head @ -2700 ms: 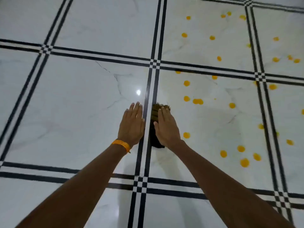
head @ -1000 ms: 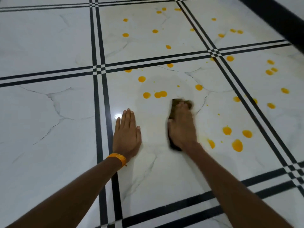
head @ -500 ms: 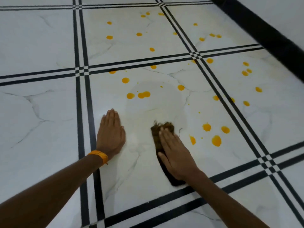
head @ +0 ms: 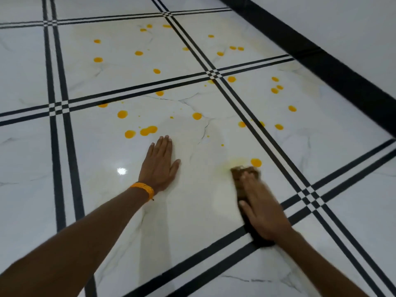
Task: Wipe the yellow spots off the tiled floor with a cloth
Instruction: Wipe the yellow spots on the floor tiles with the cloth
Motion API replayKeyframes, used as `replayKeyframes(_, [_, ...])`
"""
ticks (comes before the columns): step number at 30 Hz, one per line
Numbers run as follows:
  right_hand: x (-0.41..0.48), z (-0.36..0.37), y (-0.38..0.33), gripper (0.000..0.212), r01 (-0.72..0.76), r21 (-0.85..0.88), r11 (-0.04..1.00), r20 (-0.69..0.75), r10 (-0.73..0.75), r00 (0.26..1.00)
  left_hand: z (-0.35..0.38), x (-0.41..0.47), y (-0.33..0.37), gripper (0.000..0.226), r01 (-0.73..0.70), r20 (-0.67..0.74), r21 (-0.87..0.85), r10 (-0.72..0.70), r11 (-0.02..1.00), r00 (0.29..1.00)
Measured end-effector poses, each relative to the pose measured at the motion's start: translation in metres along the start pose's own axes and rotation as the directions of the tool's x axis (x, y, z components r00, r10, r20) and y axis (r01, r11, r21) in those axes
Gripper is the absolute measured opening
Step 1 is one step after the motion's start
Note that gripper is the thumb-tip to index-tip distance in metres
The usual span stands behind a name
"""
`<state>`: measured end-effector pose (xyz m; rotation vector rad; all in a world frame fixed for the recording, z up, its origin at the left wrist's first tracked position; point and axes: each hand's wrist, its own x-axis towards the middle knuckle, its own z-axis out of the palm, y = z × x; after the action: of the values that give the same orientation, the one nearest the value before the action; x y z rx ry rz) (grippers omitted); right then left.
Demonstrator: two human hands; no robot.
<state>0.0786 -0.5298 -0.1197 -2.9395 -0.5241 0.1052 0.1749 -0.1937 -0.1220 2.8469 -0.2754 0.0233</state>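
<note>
White tiled floor [head: 203, 221] with black double lines filled the head view, and yellow spots [head: 122, 114] dotted the tiles ahead. Left hand [head: 159, 166] lay flat on the tile, fingers straight, holding nothing, an orange wristband [head: 143, 189] at the wrist. Right hand [head: 262, 211] (a bit blurred) pressed down flat, fingers extended, on the dark brown cloth [head: 241, 175], its front edge just short of one spot, a faint yellow smear beside it.

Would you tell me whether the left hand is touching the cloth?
Apart. The head view shows bare tile between the left hand and the cloth.
</note>
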Motion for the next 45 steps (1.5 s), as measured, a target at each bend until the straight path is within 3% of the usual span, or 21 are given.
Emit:
replayKeyframes(3, [0.042, -0.008, 0.046, 0.079, -0.412, 0.013, 0.911, -0.074, 0.411, 0.908, 0.009, -0.001, -0.002, 0.077, 0.018, -0.037, 0.015, -0.018, 1.000, 0.999])
replayKeyframes(5, [0.086, -0.009, 0.022, 0.080, -0.518, 0.038, 0.855, -0.091, 0.519, 0.850, 0.011, -0.003, -0.003, 0.076, 0.017, -0.044, 0.022, -0.016, 1.000, 0.999])
replayKeyframes(7, [0.107, 0.001, -0.023, 0.075, -0.385, 0.052, 0.921, -0.126, 0.388, 0.913, 0.010, -0.003, -0.005, 0.075, 0.020, -0.048, 0.029, -0.019, 0.999, 0.999])
replayKeyframes(9, [0.086, 0.010, -0.063, 0.071, -0.068, 0.050, 0.996, -0.039, 0.070, 0.997, 0.010, -0.003, -0.006, 0.075, 0.016, -0.053, 0.031, -0.014, 0.999, 0.998])
replayKeyframes(11, [0.055, 0.004, -0.058, 0.070, 0.087, 0.068, 0.994, 0.046, -0.090, 0.995, 0.010, -0.003, -0.006, 0.074, 0.016, -0.048, 0.022, -0.015, 1.000, 0.999])
replayKeyframes(13, [0.050, 0.004, -0.023, 0.071, -0.064, 0.034, 0.997, -0.023, 0.064, 0.998, 0.012, -0.004, -0.007, 0.074, 0.022, -0.062, 0.021, -0.021, 1.000, 0.998])
replayKeyframes(15, [0.080, -0.001, 0.008, 0.076, -0.333, 0.020, 0.943, -0.078, 0.334, 0.939, 0.013, -0.003, -0.007, 0.073, 0.021, -0.064, 0.026, -0.020, 0.999, 0.998])
replayKeyframes(17, [0.126, -0.004, -0.005, 0.080, -0.465, 0.066, 0.883, -0.093, 0.470, 0.878, 0.014, -0.003, -0.006, 0.073, 0.016, -0.058, 0.025, -0.015, 1.000, 0.998])
replayKeyframes(19, [0.146, 0.004, -0.049, 0.079, -0.366, 0.088, 0.926, -0.083, 0.373, 0.924, 0.013, -0.004, -0.007, 0.072, 0.016, -0.063, 0.019, -0.015, 1.000, 0.998])
replayKeyframes(21, [0.125, 0.010, -0.082, 0.073, -0.066, 0.057, 0.996, -0.023, 0.068, 0.997, 0.012, -0.003, -0.007, 0.072, 0.016, -0.064, 0.017, -0.015, 1.000, 0.998])
replayKeyframes(23, [0.097, 0.003, -0.070, 0.071, 0.131, 0.049, 0.990, 0.047, -0.133, 0.990, 0.012, -0.004, -0.007, 0.072, 0.011, -0.052, 0.018, -0.010, 1.000, 0.999])
replayKeyframes(25, [0.101, 0.000, -0.042, 0.074, 0.064, 0.016, 0.998, 0.023, -0.064, 0.998, 0.013, -0.003, -0.007, 0.072, 0.014, -0.062, 0.018, -0.013, 1.000, 0.998])
replayKeyframes(29, [0.171, -0.002, -0.047, 0.082, -0.258, 0.048, 0.965, -0.059, 0.261, 0.964, 0.013, -0.001, -0.006, 0.072, 0.013, -0.064, 0.029, -0.011, 0.999, 0.998])
replayKeyframes(31, [0.177, 0.005, -0.085, 0.078, -0.193, 0.078, 0.978, -0.067, 0.198, 0.978, 0.012, -0.002, -0.006, 0.072, 0.013, -0.069, 0.018, -0.012, 1.000, 0.998])
replayKeyframes(33, [0.138, 0.008, -0.099, 0.070, 0.092, 0.054, 0.994, -0.006, -0.092, 0.996, 0.011, -0.003, -0.007, 0.072, 0.010, -0.060, 0.008, -0.010, 1.000, 0.998])
replayKeyframes(35, [0.096, 0.006, -0.067, 0.069, 0.211, 0.041, 0.977, 0.025, -0.212, 0.977, 0.013, -0.004, -0.007, 0.072, 0.013, -0.054, 0.005, -0.013, 1.000, 0.998])
replayKeyframes(36, [0.086, 0.004, -0.041, 0.071, 0.153, 0.038, 0.987, 0.017, -0.154, 0.988, 0.012, -0.004, -0.007, 0.072, 0.012, -0.048, 0.002, -0.012, 1.000, 0.999])
replayKeyframes(38, [0.084, -0.005, 0.011, 0.077, -0.122, 0.027, 0.992, -0.031, 0.123, 0.992, 0.012, -0.003, -0.007, 0.072, 0.014, -0.045, -0.002, -0.015, 1.000, 0.999])
replayKeyframes(40, [0.086, -0.009, 0.029, 0.080, -0.351, 0.024, 0.936, -0.044, 0.352, 0.935, 0.012, -0.003, -0.006, 0.072, 0.006, -0.044, 0.000, -0.006, 1.000, 0.999])
replayKeyframes(42, [0.073, -0.008, 0.010, 0.077, -0.321, 0.050, 0.946, -0.039, 0.323, 0.946, 0.011, -0.003, -0.005, 0.073, 0.000, -0.045, 0.008, 0.000, 1.000, 0.999])
replayKeyframes(45, [0.033, -0.003, -0.010, 0.072, -0.096, 0.078, 0.992, 0.034, 0.094, 0.995, 0.008, -0.002, -0.004, 0.073, 0.012, -0.049, 0.012, -0.011, 1.000, 0.999])
